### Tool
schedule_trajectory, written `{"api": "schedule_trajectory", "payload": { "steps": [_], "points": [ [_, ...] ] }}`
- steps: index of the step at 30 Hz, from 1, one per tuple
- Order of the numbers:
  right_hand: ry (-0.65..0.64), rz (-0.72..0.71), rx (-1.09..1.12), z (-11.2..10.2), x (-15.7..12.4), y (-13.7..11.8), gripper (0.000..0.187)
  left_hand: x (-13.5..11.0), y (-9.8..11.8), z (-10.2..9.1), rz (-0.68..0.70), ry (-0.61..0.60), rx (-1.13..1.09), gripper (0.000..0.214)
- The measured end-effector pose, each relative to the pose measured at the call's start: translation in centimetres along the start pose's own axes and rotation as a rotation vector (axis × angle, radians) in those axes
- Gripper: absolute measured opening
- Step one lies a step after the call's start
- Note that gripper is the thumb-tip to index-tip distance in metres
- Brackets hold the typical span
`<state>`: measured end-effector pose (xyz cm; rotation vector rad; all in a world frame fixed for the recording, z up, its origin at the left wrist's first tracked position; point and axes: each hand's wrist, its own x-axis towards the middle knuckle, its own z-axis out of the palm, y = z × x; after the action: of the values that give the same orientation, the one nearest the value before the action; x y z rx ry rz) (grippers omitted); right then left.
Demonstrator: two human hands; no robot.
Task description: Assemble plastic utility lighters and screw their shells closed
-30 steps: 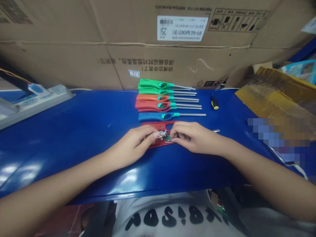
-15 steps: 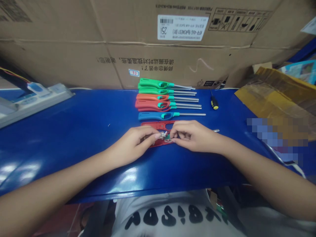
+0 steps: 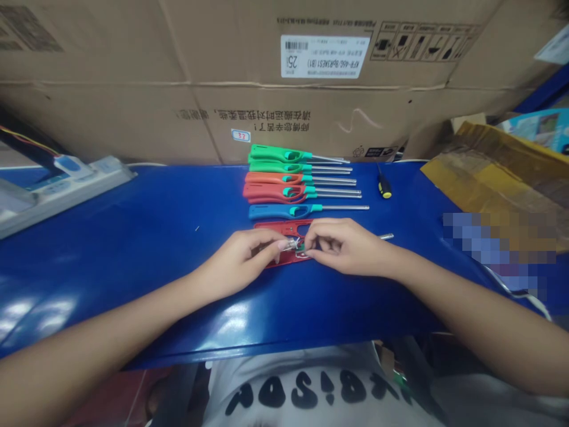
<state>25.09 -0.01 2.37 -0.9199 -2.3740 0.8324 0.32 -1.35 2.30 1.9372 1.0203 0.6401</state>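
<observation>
My left hand (image 3: 249,256) pinches a small silvery lighter part (image 3: 292,244) with a pale tip between thumb and index finger. Close by on the right, my right hand (image 3: 340,244) has its fingers curled and pressed together beside a green piece and a thin pale wire (image 3: 302,254); what they grip is hidden. Both hands are over an opened red lighter casing (image 3: 278,227), its two halves lying on the blue table. A metal lighter tube (image 3: 386,236) sticks out beyond my right hand.
Several long-necked lighters lie in a row behind the hands, with a blue lighter (image 3: 275,212) nearest. A screwdriver (image 3: 384,186) is to their right. A power strip (image 3: 66,187) stands at left, a yellow-brown package (image 3: 493,178) at right, and a cardboard box (image 3: 133,118) behind.
The view has tilted up slightly. Both hands keep nearly the same place and grip; only slight finger movement shows around the small part and wire.
</observation>
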Motion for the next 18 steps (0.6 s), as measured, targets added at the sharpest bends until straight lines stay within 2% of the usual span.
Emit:
{"api": "schedule_trajectory", "payload": {
  "steps": [2,5,8,13,18],
  "points": [
    [0.008,0.083,0.084,-0.02,-0.05,0.15,0.002,-0.06,-0.05,-0.05,-0.002,0.003,-0.001,0.035],
    [-0.036,0.213,0.267,0.06,-0.17,0.31,0.010,-0.11,-0.11,-0.10,0.001,0.002,0.012,0.036],
    [-0.063,0.272,0.404,0.26,-0.13,0.39,0.019,-0.06,-0.16,-0.09,0.003,-0.004,0.024,0.036],
    [-0.036,0.240,0.479,0.47,0.22,0.50,0.026,0.02,-0.24,-0.12,0.003,-0.002,0.045,0.036],
    [0.029,0.134,0.339,0.53,0.26,0.68,0.020,0.04,-0.20,-0.15,-0.010,-0.005,0.051,0.037]
  ]
}}
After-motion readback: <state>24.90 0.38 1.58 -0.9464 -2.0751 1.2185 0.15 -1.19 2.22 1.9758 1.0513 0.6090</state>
